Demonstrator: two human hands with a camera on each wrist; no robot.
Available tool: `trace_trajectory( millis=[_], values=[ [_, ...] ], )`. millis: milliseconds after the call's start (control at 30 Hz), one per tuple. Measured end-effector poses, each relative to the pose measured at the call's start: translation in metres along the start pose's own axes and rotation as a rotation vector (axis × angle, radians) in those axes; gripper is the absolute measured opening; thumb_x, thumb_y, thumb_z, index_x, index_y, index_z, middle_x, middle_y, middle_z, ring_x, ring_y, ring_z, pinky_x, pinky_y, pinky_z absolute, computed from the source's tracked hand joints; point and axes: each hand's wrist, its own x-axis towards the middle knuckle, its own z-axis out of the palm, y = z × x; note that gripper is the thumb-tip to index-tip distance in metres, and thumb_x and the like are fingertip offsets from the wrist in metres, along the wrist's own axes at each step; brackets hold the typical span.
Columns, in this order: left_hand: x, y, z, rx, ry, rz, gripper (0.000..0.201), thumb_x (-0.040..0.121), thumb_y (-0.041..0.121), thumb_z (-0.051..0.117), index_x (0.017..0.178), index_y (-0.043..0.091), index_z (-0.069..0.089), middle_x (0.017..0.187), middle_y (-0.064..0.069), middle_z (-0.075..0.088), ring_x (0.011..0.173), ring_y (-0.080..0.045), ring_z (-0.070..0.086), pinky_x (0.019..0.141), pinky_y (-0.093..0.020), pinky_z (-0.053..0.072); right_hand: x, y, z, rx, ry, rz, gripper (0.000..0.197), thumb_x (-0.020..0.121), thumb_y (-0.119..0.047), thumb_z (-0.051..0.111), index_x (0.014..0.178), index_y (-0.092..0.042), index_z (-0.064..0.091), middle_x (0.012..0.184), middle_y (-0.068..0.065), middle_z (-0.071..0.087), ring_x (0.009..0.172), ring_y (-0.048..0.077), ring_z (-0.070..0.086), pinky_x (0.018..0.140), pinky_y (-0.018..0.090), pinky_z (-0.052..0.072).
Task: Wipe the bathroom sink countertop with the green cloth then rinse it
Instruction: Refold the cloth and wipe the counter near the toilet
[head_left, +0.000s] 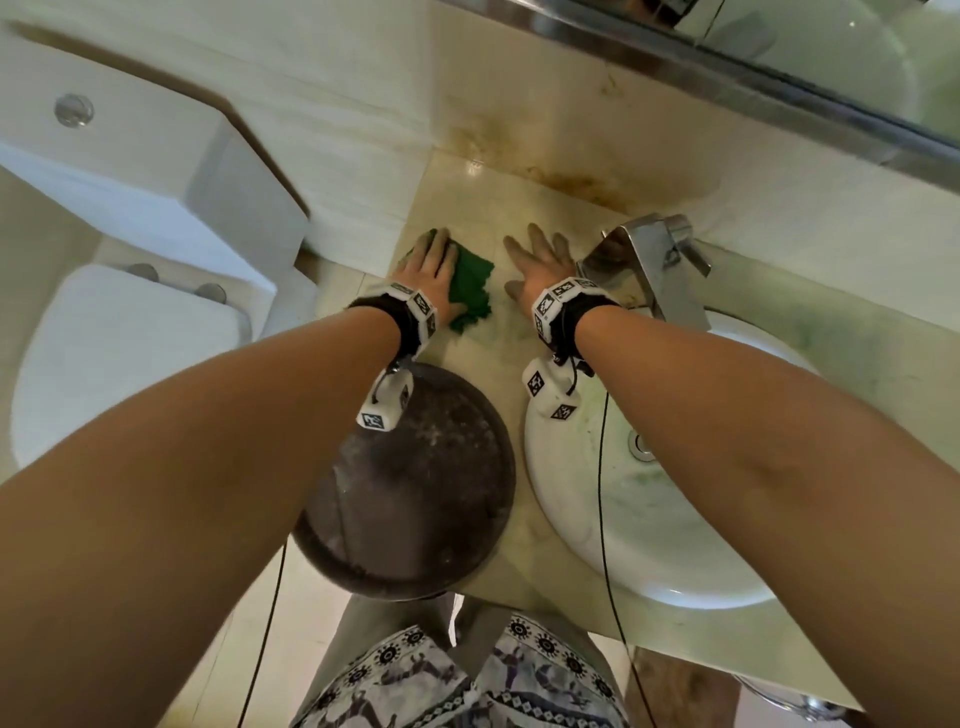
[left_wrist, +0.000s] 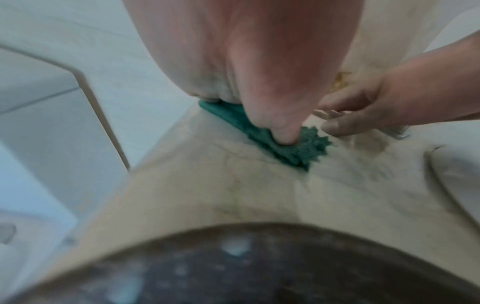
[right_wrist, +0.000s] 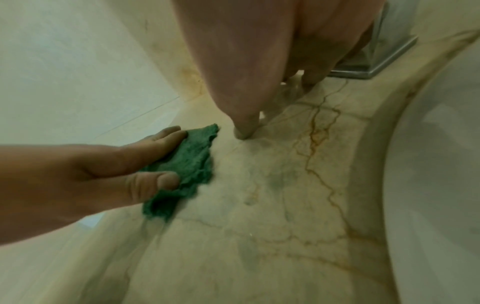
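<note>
The green cloth (head_left: 470, 291) (left_wrist: 293, 152) (right_wrist: 189, 162) lies crumpled on the beige marble countertop (head_left: 488, 208) left of the sink. My left hand (head_left: 431, 265) (right_wrist: 103, 168) lies flat on the cloth's left part with straight fingers, and the thumb presses into its near edge. My right hand (head_left: 540, 260) (left_wrist: 376, 107) rests flat on the bare countertop just right of the cloth, fingers spread, holding nothing. Its fingertips reach close to the chrome faucet (head_left: 649, 260) base. The white sink basin (head_left: 649, 545) sits to the right, under my right forearm.
A dark round dish-like object (head_left: 410, 478) sits on the countertop's near part, under my left wrist. Brown stains (head_left: 571, 182) mark the back of the counter and the wall. A white toilet (head_left: 119, 353) stands at the left; a mirror (head_left: 831, 52) hangs above the faucet.
</note>
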Motion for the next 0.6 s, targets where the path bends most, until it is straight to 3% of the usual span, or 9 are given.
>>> trace_trajectory(
  millis=[100,367,600],
  values=[
    [-0.001,-0.021,0.003,0.084,-0.010,0.083,0.089,0.096,0.054,0.041,0.153,0.008,-0.009,0.161,-0.011,-0.017,0.148,-0.028,-0.013,0.122,-0.038,0.000,0.000,0.000,0.000,-0.017,-0.010,-0.005,0.066,0.096,-0.033,0.046,0.151,-0.038,0.010,0.162,-0.006,-0.011,0.148,0.027,-0.014,0.118,0.046,0.000],
    [-0.028,-0.069,0.019,0.319,0.026,0.289,0.091,0.095,0.058,0.039,0.153,0.009,-0.010,0.161,-0.011,-0.014,0.149,-0.028,-0.010,0.122,-0.038,0.003,-0.001,-0.001,0.000,-0.032,-0.037,0.001,0.065,0.098,-0.032,0.042,0.152,-0.038,0.008,0.161,-0.007,-0.015,0.147,0.026,-0.018,0.118,0.046,0.000],
    [-0.044,-0.073,0.030,0.410,0.042,0.385,0.085,0.097,0.058,0.029,0.152,0.008,-0.014,0.160,-0.012,-0.019,0.148,-0.028,-0.016,0.121,-0.039,-0.005,-0.002,-0.003,0.002,-0.044,-0.026,-0.006,0.063,0.099,-0.030,0.040,0.152,-0.036,0.007,0.161,-0.006,-0.016,0.147,0.028,-0.019,0.118,0.047,-0.001]
  ],
)
